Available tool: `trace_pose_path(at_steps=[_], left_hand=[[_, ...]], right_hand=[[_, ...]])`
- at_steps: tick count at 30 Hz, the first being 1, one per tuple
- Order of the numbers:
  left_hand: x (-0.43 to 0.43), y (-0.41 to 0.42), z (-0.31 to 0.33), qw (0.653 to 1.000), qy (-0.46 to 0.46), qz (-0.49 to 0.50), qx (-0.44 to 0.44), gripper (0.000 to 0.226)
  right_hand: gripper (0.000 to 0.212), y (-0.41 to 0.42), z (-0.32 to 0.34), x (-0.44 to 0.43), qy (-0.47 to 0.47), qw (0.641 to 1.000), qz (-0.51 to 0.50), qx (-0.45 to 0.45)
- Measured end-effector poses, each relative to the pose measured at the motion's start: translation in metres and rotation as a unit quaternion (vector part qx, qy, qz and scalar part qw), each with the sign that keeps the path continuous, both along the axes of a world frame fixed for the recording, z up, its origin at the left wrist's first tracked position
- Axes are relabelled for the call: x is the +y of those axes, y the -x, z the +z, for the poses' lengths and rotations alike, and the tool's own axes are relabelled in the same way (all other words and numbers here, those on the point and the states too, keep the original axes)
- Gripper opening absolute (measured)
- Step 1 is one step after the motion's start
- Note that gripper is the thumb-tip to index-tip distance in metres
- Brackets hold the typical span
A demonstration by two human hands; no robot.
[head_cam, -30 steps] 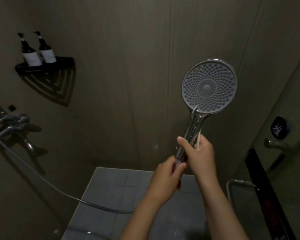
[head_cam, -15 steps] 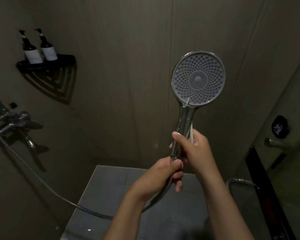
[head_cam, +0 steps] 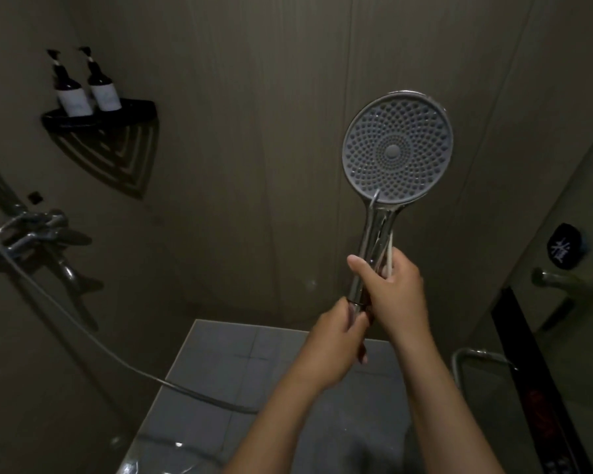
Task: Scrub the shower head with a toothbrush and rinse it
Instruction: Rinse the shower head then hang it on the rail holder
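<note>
The round chrome shower head [head_cam: 397,151] is held upright in front of me, its grey nozzle face toward the camera. My right hand [head_cam: 392,290] grips the chrome handle, with a thin white toothbrush [head_cam: 389,252] pressed alongside it; only a short piece of the brush shows above the fingers. My left hand [head_cam: 336,340] holds the bottom end of the handle, where the hose [head_cam: 93,340] joins. The brush's bristles are hidden.
The hose runs left to the chrome mixer tap [head_cam: 36,234] on the wall. Two dark bottles [head_cam: 86,88] stand on a black corner shelf [head_cam: 100,114]. A glass door with a handle [head_cam: 555,280] is at right. Grey floor tiles [head_cam: 240,364] lie below.
The shower head and both hands shifted slightly left and up, then settled near the same place. Both hands keep their hold on the handle.
</note>
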State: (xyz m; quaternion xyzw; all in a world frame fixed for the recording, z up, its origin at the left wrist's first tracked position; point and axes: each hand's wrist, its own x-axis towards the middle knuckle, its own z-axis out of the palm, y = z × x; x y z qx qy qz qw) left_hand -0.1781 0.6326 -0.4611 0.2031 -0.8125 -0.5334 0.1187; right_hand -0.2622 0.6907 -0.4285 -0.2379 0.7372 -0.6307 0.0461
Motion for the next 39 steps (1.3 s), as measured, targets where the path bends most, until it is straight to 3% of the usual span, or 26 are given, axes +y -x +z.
trace_pose_path(at_steps=[2, 3, 5, 7, 12, 16, 19, 31, 35, 39], left_hand=[[-0.015, -0.007, 0.010, 0.964, -0.232, -0.124, 0.035, 0.017], [-0.021, -0.012, 0.014, 0.938, -0.300, -0.167, 0.049, 0.019], [-0.027, -0.019, 0.017, 0.899, -0.372, -0.221, 0.073, 0.021], [-0.026, -0.021, 0.015, 0.888, -0.387, -0.234, 0.089, 0.022], [-0.012, -0.011, 0.008, 0.936, -0.289, -0.160, 0.122, 0.018], [-0.005, -0.005, -0.001, 0.985, -0.124, -0.085, 0.089, 0.022], [-0.002, -0.005, -0.005, 0.997, -0.036, -0.040, 0.060, 0.022], [-0.020, 0.009, -0.014, 0.993, -0.064, 0.020, 0.095, 0.012], [-0.032, 0.010, -0.016, 0.993, -0.057, 0.043, 0.098, 0.031], [-0.043, 0.007, -0.016, 0.989, -0.044, 0.091, 0.107, 0.035]], right_hand=[[0.014, 0.000, 0.005, 0.003, 0.063, 0.994, 0.067, -0.055], [0.012, -0.001, 0.007, 0.004, 0.099, 0.985, 0.104, -0.090], [0.012, -0.004, 0.009, 0.004, 0.136, 0.969, 0.157, -0.136], [0.011, -0.005, 0.009, 0.003, 0.146, 0.963, 0.175, -0.142], [0.010, 0.000, 0.006, 0.000, 0.123, 0.983, 0.104, -0.089], [0.013, 0.001, 0.001, 0.001, 0.060, 0.997, 0.041, -0.029], [0.015, 0.000, -0.001, -0.002, 0.035, 0.999, 0.020, 0.005], [0.025, 0.015, -0.007, -0.018, 0.019, 1.000, 0.011, 0.003], [0.024, 0.020, -0.005, -0.031, 0.022, 0.999, 0.025, -0.008], [0.025, 0.020, -0.005, -0.052, 0.008, 0.999, 0.042, -0.002]])
